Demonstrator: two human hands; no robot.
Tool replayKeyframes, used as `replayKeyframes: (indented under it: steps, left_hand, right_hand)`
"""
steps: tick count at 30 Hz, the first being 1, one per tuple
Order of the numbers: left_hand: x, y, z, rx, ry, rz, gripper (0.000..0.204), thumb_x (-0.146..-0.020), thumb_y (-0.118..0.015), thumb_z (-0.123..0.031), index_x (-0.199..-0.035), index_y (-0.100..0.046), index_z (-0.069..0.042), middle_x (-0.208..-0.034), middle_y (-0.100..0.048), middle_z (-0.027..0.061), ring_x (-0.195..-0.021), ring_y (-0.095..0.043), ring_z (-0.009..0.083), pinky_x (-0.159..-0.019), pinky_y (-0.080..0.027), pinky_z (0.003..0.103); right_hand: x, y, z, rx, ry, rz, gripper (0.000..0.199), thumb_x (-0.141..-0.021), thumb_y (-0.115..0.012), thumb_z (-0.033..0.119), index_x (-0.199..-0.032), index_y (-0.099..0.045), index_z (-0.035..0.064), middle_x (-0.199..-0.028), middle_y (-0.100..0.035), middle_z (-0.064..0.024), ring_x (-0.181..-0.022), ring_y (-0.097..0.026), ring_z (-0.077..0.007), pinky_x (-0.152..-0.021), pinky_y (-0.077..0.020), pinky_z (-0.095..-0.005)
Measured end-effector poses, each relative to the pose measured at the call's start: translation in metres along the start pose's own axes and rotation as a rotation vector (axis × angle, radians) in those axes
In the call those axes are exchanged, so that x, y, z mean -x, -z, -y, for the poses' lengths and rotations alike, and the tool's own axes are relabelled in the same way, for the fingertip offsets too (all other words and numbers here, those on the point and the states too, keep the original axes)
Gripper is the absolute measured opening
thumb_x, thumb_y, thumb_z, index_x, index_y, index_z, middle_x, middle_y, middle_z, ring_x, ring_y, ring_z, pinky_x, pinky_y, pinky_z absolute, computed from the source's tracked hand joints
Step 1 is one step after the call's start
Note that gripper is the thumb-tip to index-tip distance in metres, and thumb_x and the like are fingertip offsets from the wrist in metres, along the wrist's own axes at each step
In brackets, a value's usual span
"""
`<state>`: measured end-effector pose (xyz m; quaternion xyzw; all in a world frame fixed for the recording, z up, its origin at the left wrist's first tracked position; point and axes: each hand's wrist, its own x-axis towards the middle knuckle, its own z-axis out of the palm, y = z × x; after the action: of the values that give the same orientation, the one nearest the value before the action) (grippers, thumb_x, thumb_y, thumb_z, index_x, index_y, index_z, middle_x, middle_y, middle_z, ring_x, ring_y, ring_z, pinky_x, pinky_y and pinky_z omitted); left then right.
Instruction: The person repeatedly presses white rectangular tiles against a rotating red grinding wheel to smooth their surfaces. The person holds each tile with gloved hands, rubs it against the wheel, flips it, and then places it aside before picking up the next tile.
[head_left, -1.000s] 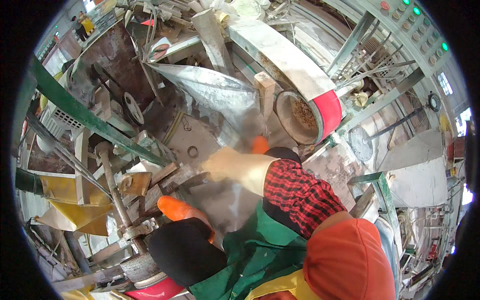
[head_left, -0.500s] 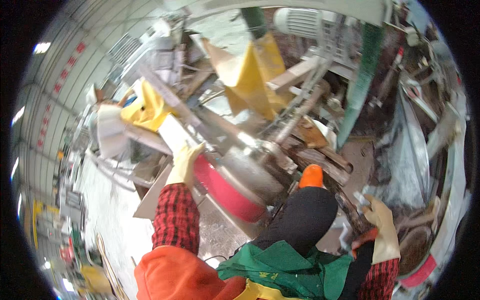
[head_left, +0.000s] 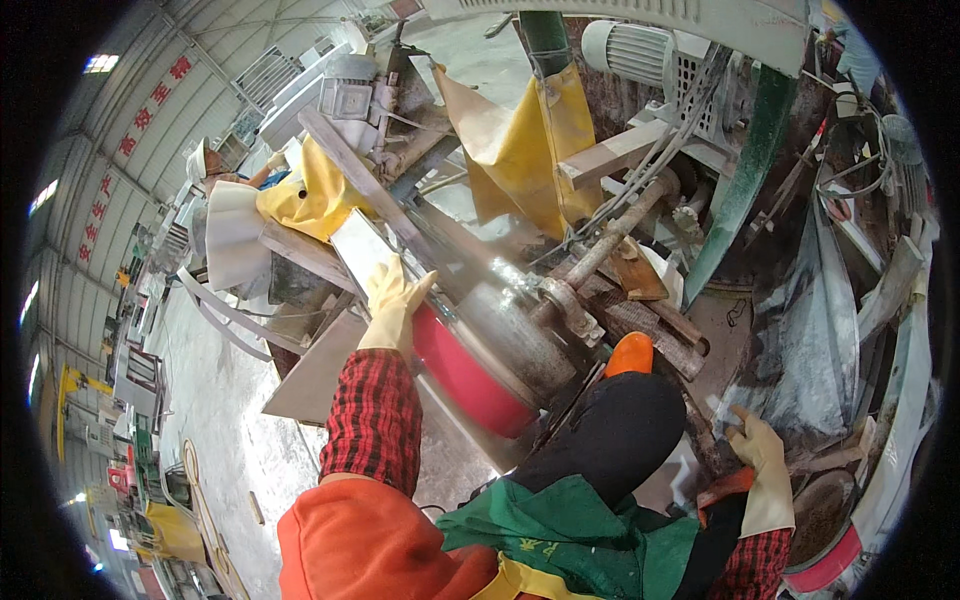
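Observation:
In a cream glove, my left hand (head_left: 393, 305) lies on a long white panel (head_left: 360, 245), its fingers spread and its thumb stretched to the right. Beside that hand is a grey drum-like wheel (head_left: 515, 325) on a shaft. A broad red band (head_left: 470, 380) curves along the wheel's near side. My right hand (head_left: 760, 452), also gloved, is at the right past my bent knee, index finger stretched out and the other fingers partly curled. Nothing shows in it. An orange boot tip (head_left: 631, 353) sticks out beyond my knee.
A rusty shaft (head_left: 625, 228) runs from the wheel toward a grey motor (head_left: 628, 52). Yellow sheeting (head_left: 525, 140) hangs behind. Wooden boards (head_left: 610, 150) and rubble lie around. A red-rimmed bucket (head_left: 825, 520) stands at lower right. Another person in a white helmet (head_left: 198, 160) works at far left.
My left hand's thumb has spread out to the right. A small pale piece at my right fingertips no longer shows. The view has shifted slightly.

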<state>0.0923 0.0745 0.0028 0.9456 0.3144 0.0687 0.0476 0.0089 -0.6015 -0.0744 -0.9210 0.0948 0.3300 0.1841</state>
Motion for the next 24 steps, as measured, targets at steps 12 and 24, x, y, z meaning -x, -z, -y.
replayKeyframes:
  steps: [12, 24]
  left_hand:
    - [0.016, -0.012, -0.003, 0.103, 0.058, -0.119, 0.075, -0.084, -0.077, -0.052, -0.146, -0.051, -0.018, -0.141, -0.052, 0.0162, -0.138, -0.044, 0.0379, -0.112, -0.043, 0.05]
    - [0.022, -0.001, -0.006, 0.15, 0.002, -0.03, 0.088, -0.077, -0.083, -0.049, -0.149, -0.051, -0.01, -0.139, -0.051, 0.0184, -0.137, -0.044, 0.0384, -0.114, -0.042, 0.048]
  right_hand:
    - [-0.023, -0.014, -0.018, 0.02, 0.017, -0.019, 0.057, -0.1, -0.065, 0.036, -0.155, -0.052, 0.0293, -0.139, -0.067, -0.0214, -0.126, -0.064, -0.0402, -0.105, -0.0524, -0.0465]
    - [-0.041, -0.026, -0.03, 0.044, 0.024, -0.032, 0.058, -0.102, -0.061, 0.037, -0.158, -0.047, 0.033, -0.134, -0.07, -0.0181, -0.123, -0.067, -0.0378, -0.103, -0.0535, -0.0473]
